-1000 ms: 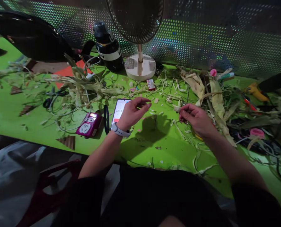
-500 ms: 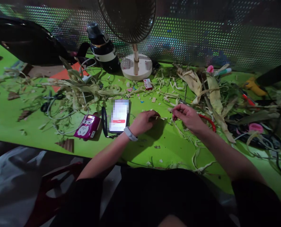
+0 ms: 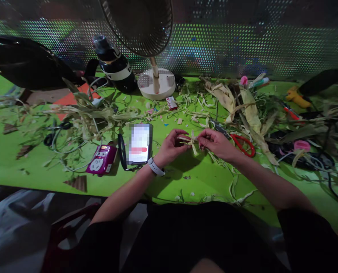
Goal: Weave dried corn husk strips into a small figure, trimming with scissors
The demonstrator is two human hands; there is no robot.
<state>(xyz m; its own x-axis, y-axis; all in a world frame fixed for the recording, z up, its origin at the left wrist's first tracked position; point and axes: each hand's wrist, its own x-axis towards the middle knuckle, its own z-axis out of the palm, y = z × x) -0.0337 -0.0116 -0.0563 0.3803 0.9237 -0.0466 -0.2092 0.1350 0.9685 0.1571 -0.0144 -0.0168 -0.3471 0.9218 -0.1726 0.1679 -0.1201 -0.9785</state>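
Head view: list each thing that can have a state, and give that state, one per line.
Left hand: curled around pale strips
Right hand: pinching at the pale strips
Pale strips: held between both hands
Phone: face up, screen lit
Bottle: standing, capped
Fan: standing; spinning or not, cannot tell
Black scissors: lying, handles spread
Red-handled tool: lying; open or shut, cannot tell

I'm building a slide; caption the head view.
Left hand and right hand hold pale strips over a green table.
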